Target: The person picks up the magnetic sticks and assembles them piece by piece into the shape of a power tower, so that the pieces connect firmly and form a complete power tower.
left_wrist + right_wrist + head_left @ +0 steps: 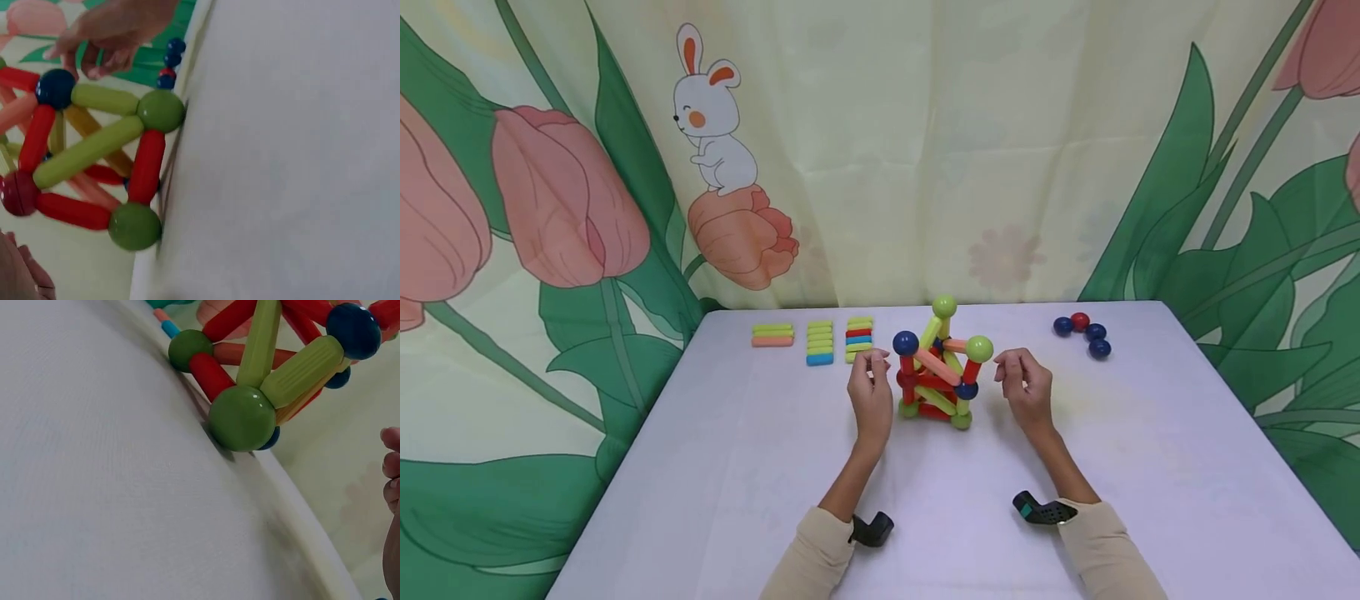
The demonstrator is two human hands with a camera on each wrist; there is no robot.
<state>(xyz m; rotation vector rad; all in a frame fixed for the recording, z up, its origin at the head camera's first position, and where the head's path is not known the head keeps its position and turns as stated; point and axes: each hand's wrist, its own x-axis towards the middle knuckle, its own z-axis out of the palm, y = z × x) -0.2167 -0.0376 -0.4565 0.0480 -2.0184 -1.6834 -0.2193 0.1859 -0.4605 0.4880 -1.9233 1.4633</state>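
Note:
A tower of rods and balls point(937, 382) stands on the table between my two hands. Red, lime and salmon rods join green, dark blue and red balls, and a green ball point(944, 306) tops it. On the tower's left is my left hand point(871, 400), fingers loosely bent with nothing in them. My right hand point(1028, 390) hovers on the other side, a small gap from the tower, its fingers also loosely curled and holding nothing. The left wrist view shows two green balls point(135, 226) at the tower's base. In the right wrist view another green base ball point(242, 418) rests on the tabletop.
Loose rods lie at the back left in three groups: a lime and salmon pair point(772, 335), a lime and blue stack point(820, 342), and a mixed stack point(858, 339). Several loose balls point(1096, 332) sit at the back right. A printed curtain hangs behind the white table point(955, 517).

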